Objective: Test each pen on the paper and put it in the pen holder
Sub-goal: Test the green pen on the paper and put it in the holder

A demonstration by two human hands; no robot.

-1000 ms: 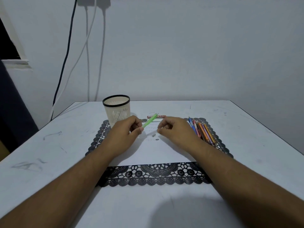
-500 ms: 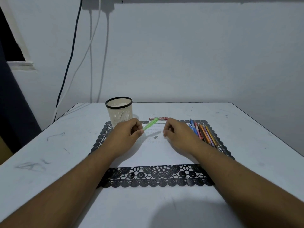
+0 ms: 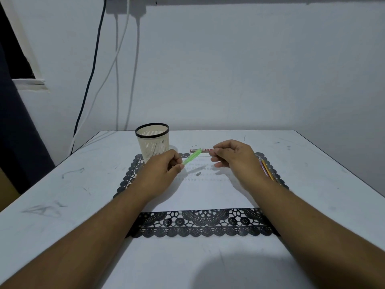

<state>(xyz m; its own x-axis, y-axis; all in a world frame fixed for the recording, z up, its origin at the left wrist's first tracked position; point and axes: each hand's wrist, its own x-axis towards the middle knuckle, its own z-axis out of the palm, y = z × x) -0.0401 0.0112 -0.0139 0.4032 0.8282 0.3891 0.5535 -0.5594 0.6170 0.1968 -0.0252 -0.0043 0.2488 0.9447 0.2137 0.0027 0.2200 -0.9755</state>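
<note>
A green pen [image 3: 192, 157] was pinched in the left hand [image 3: 160, 170] above the paper [image 3: 208, 195], while the right hand's [image 3: 235, 157] curled fingers' contents could not be told.

I sit in a plain room at home, at a scuffed white table [image 3: 62, 184] against a bare wall [image 3: 229, 69]. Cables [image 3: 116, 59] hang from a socket above, and a black lace placemat [image 3: 198, 224] lies before me.
</note>
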